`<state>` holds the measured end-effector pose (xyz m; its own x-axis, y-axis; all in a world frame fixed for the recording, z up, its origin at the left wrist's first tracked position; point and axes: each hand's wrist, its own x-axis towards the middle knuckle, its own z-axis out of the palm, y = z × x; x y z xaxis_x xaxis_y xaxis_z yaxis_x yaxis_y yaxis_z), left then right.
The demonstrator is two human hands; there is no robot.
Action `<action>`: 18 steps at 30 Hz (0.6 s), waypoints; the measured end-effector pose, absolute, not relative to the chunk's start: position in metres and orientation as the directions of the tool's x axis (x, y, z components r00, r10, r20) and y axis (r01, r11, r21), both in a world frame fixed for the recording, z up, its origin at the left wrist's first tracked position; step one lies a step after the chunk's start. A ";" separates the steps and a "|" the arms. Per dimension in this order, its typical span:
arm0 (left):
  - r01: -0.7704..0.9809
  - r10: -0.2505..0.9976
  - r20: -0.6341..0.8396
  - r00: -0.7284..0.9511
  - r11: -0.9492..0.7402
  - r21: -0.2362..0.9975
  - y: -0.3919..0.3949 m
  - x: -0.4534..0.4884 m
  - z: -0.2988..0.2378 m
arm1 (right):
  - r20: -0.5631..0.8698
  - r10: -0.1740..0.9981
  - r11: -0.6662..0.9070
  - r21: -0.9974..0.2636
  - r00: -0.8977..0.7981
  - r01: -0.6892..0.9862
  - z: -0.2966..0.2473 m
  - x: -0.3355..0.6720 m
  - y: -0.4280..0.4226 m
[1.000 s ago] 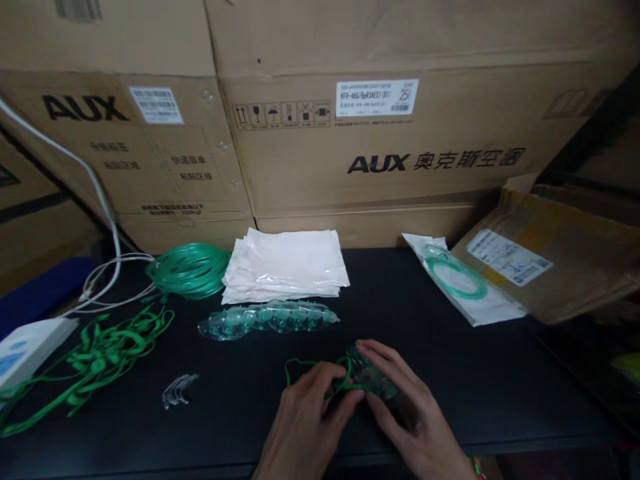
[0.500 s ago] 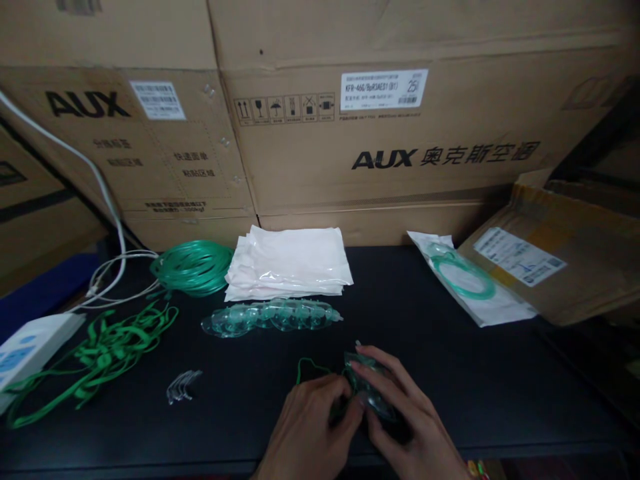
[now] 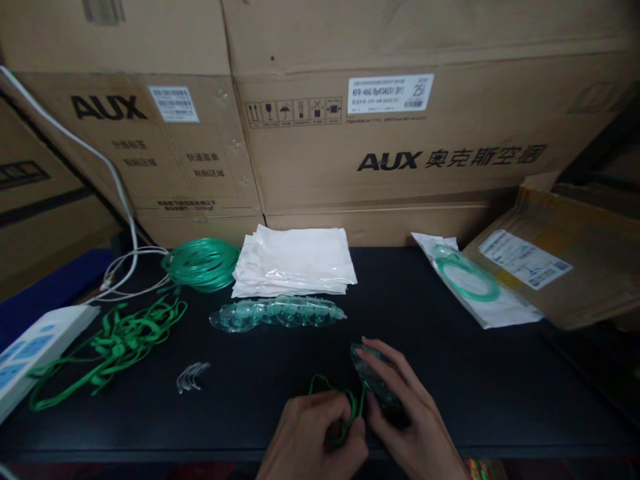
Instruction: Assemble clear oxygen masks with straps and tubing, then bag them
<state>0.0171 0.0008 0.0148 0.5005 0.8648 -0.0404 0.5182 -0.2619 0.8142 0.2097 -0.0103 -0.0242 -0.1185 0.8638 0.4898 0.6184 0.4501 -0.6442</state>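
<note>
Near the table's front edge, my right hand [image 3: 407, 407] is closed around a clear green plastic mask [image 3: 381, 385], its fingers over the outer side. My left hand [image 3: 320, 427] pinches a green elastic strap [image 3: 354, 405] just beside the mask. The strap loops up between both hands and runs to the mask's edge; how it joins there is hidden by my fingers. Behind my hands lies a nested row of similar clear green masks [image 3: 280, 313]. Several thin clear or metallic strips [image 3: 192, 377] lie to the left.
A heap of green elastic straps [image 3: 120, 347] lies at left beside a white power strip [image 3: 43, 347]. Farther back are coiled green tubing [image 3: 203, 265] and stacked white packets [image 3: 295, 260]. A bagged tube [image 3: 470, 280] leans by an open carton [image 3: 540, 247]. Large cardboard boxes [image 3: 310, 167] wall the back.
My left hand has drawn slightly away from the mask, and more of the green strap shows between my hands. The whole view has shifted a little, with table items appearing farther right.
</note>
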 end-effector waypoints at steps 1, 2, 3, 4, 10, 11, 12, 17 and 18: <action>0.512 0.861 -0.039 0.507 -0.264 0.817 -0.001 0.015 0.015 | 0.490 0.865 0.442 -0.642 -0.108 0.627 -0.025 0.209 -0.010; 0.508 0.859 -0.039 0.511 -0.265 0.820 -0.002 0.013 0.015 | 0.492 0.865 0.437 -0.639 -0.101 0.633 -0.026 0.209 -0.010; 0.506 0.858 -0.041 0.511 -0.262 0.821 -0.004 0.011 0.014 | 0.493 0.865 0.433 -0.637 -0.094 0.638 -0.027 0.209 -0.010; 0.507 0.860 -0.046 0.508 -0.256 0.823 -0.006 0.009 0.014 | 0.492 0.866 0.428 -0.637 -0.089 0.642 -0.027 0.209 -0.010; 0.479 0.851 -0.107 0.514 -0.182 0.859 -0.012 0.003 0.018 | 0.492 0.867 0.406 -0.600 -0.083 0.689 -0.035 0.214 -0.010; 0.461 0.843 -0.111 0.526 -0.173 0.871 -0.012 0.002 0.020 | 0.497 0.864 0.409 -0.590 -0.086 0.696 -0.036 0.215 -0.009; 0.444 0.839 -0.110 0.533 -0.167 0.880 -0.013 0.001 0.022 | 0.504 0.859 0.413 -0.583 -0.086 0.700 -0.037 0.215 -0.008; 0.395 0.836 -0.118 0.536 -0.125 0.910 -0.015 -0.006 0.037 | 0.537 0.839 0.436 -0.572 -0.084 0.695 -0.039 0.215 -0.007; 0.391 0.831 -0.129 0.540 -0.112 0.914 -0.015 -0.008 0.038 | 0.535 0.841 0.431 -0.570 -0.082 0.699 -0.039 0.214 -0.007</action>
